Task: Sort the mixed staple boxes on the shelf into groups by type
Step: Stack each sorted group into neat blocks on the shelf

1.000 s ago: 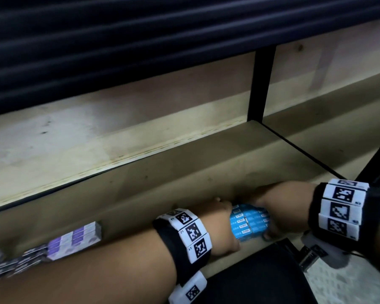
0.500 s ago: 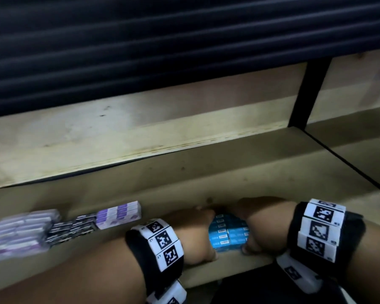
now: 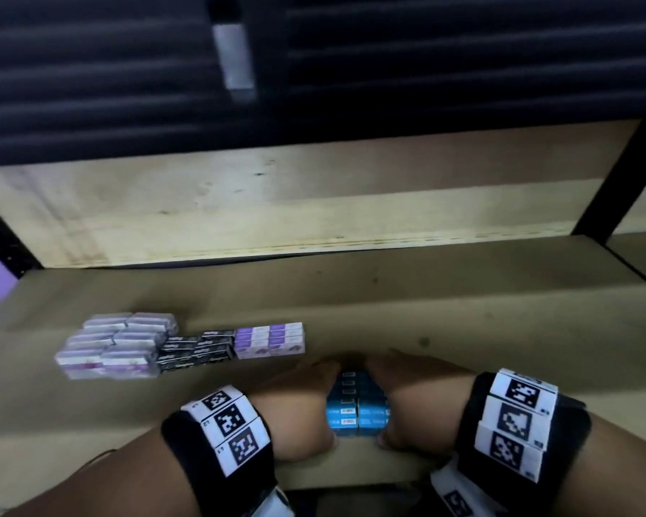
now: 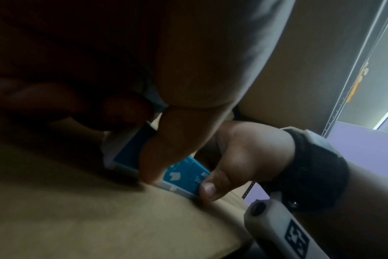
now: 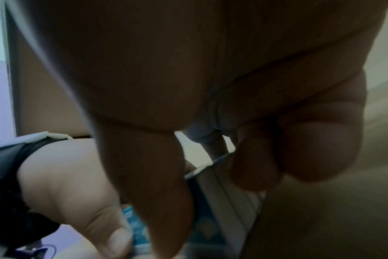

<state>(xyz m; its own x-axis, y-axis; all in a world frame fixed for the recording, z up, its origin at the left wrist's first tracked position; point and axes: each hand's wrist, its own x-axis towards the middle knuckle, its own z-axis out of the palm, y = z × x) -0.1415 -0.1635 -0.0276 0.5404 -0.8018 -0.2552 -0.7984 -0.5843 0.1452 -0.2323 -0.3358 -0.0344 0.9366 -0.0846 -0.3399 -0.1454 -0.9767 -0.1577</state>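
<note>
A stack of blue staple boxes stands near the front of the wooden shelf. My left hand grips its left side and my right hand grips its right side, thumbs at the near end. The left wrist view shows the blue boxes squeezed between both thumbs. In the right wrist view the blue boxes are mostly hidden by my thumb. To the left lie grouped purple-and-white boxes, black boxes and pale lilac boxes.
A pale board backs the shelf under a dark ribbed shutter. A black upright post stands at the right, another at the left. The shelf's front edge runs just below my wrists.
Both hands have slid the blue stack leftward along the shelf, closing the gap to the purple-and-white boxes. The view has swung left, bringing the lilac group into sight.
</note>
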